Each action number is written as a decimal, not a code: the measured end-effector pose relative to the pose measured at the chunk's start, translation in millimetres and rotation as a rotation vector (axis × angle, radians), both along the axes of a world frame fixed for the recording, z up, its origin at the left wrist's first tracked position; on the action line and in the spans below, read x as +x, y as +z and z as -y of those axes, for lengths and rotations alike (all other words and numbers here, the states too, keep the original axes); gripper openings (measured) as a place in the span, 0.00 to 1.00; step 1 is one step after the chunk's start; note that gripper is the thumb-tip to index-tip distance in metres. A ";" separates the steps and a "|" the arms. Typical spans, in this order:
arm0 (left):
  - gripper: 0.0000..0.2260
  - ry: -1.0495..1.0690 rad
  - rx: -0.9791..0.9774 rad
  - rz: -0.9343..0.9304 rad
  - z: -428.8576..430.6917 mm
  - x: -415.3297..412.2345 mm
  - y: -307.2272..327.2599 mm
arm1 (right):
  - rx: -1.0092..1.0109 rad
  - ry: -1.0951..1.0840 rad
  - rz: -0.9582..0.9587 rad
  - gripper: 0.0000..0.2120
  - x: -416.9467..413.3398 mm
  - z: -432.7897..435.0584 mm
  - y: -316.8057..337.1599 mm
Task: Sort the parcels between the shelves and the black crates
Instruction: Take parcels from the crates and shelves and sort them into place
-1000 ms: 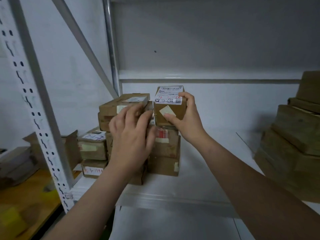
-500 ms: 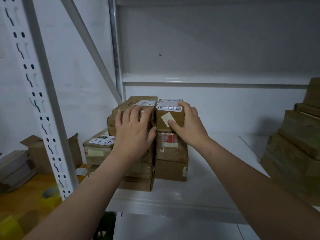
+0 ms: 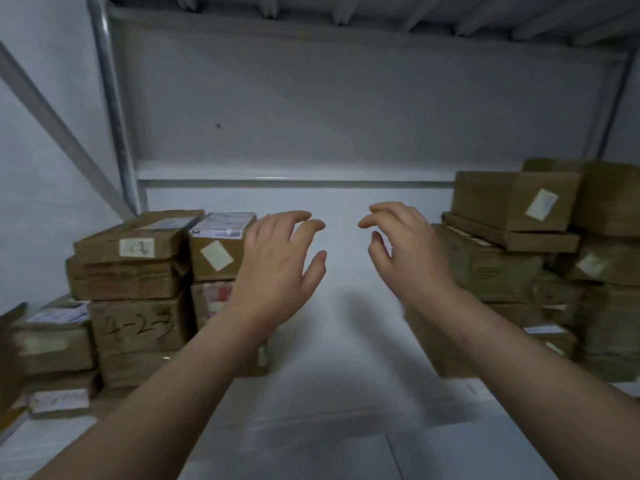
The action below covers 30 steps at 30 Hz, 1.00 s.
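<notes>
Cardboard parcels (image 3: 138,271) are sitting stacked at both ends of a white shelf (image 3: 346,358) | left hand (image 3: 277,268) and right hand (image 3: 408,251) are hovering between them, fingers loosely curled, holding nothing | parcels are looking stiff and fairly light; gripping opposite sides is looking safest.

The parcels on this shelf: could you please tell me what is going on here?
A person is sorting cardboard parcels on a white shelf. Both the left hand and right hand are empty, fingers loosely curled, hovering above the bare middle of the shelf, between the left stack and the right stack.
</notes>
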State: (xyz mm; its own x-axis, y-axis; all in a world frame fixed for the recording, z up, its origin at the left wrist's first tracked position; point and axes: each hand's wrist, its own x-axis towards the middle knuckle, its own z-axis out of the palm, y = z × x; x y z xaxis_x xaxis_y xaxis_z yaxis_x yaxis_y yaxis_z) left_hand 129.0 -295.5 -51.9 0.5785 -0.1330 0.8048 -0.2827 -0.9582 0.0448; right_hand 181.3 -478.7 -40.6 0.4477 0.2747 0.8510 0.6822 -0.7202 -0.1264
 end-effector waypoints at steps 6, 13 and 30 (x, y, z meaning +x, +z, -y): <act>0.19 -0.182 -0.068 -0.094 129.5 29.9 4.5 | -0.025 -0.180 0.105 0.10 -5.9 141.0 17.8; 0.29 -0.224 -0.176 -0.156 254.6 74.4 28.4 | -0.030 -0.316 -0.028 0.16 8.1 270.1 36.5; 0.30 0.195 -0.184 -0.115 349.9 152.0 89.1 | -0.138 -0.309 -0.031 0.28 74.3 327.4 57.3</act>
